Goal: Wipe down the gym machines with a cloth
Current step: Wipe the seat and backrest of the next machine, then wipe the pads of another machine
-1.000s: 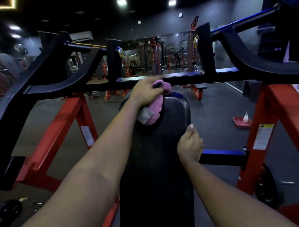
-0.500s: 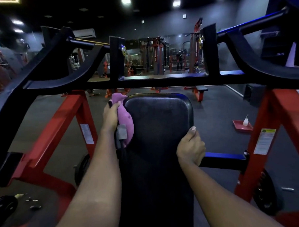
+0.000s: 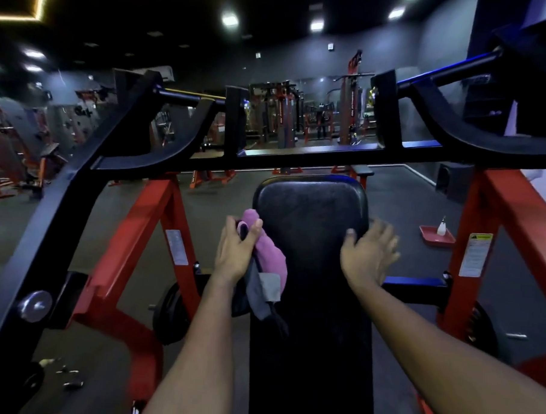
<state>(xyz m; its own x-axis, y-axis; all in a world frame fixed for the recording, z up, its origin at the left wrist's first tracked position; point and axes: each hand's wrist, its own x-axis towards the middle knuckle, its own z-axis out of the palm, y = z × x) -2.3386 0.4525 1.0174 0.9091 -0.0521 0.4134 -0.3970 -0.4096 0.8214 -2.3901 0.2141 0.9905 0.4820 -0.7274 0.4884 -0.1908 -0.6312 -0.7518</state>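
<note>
A long black padded back rest (image 3: 312, 214) of a red and black gym machine runs up the middle of the view. My left hand (image 3: 235, 249) grips a pink cloth (image 3: 271, 258) with a grey end hanging down, at the pad's left edge. My right hand (image 3: 370, 251) is blurred, its fingers spread and straight, lying over the pad's right edge and holding nothing.
The machine's black crossbar (image 3: 299, 159) and curved black arms stand just beyond the pad, with red frame legs (image 3: 145, 232) on both sides. A red tray (image 3: 436, 239) with a white spray bottle (image 3: 441, 227) sits on the floor at right. Other machines fill the far room.
My left hand brought the cloth from the pad's top down along its left edge. My right hand opened from its grip on the right edge, its fingers now spread.
</note>
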